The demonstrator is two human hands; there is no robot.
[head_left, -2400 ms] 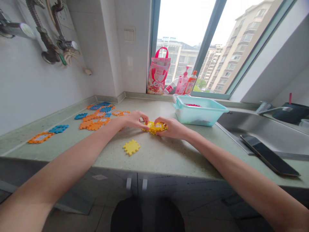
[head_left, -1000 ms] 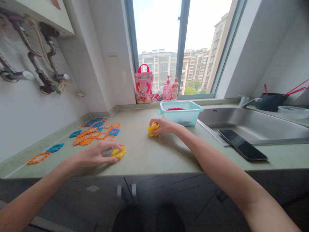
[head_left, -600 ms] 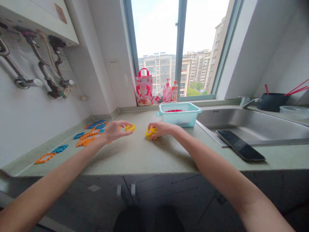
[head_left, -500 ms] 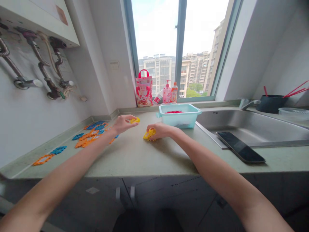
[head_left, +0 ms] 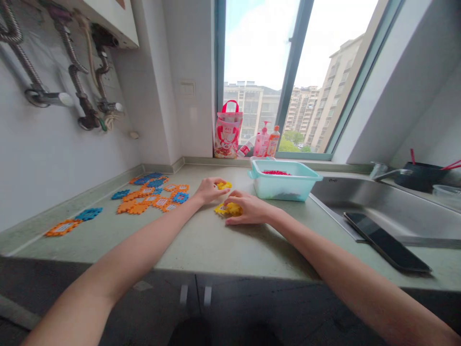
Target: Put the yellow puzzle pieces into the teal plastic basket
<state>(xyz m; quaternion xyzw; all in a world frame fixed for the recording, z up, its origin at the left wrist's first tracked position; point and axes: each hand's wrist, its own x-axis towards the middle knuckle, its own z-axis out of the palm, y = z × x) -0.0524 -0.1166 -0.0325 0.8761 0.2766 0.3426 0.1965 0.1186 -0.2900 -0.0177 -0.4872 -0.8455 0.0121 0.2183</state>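
We stand in a home kitchen: steel sink [head_left: 382, 204], faucet [head_left: 391, 172], tabletop [head_left: 216, 240], wall-mounted water heater pipes [head_left: 86, 103].

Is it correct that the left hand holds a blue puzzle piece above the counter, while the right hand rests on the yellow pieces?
Not quite. In the head view, the piece in the left hand is yellow, not blue. The right hand does rest on the yellow pieces.

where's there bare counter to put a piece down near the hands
The front strip of the counter, from the hands out to its near edge, is bare, as is the patch between the right hand and the phone. The orange and blue tiles, left of the left hand, crowd that side.
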